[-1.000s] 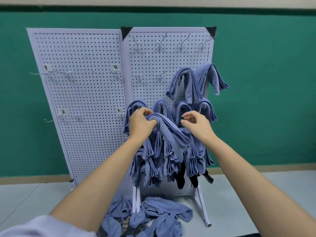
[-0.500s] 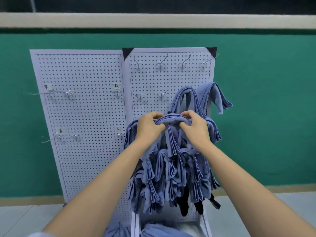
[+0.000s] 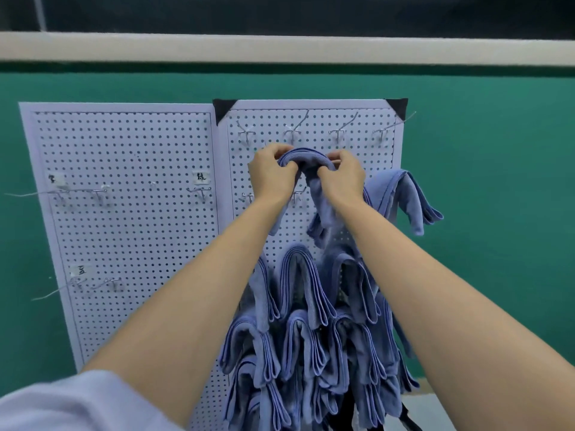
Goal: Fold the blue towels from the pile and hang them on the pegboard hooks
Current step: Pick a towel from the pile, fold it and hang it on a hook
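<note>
Left hand [image 3: 270,178] and right hand [image 3: 342,179] grip towel [image 3: 303,156] (label [image 3: 201,177] reads 绿).

The soft, finely ribbed blue cloth towels [image 3: 300,275] hang on thin shiny wire hooks [image 3: 337,133] (metal) against a matt white perforated pegboard [image 3: 130,231].

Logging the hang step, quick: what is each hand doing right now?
Left hand: closed, gripping the left end of the folded blue towel.
Right hand: closed, gripping the same towel's right end.
</note>
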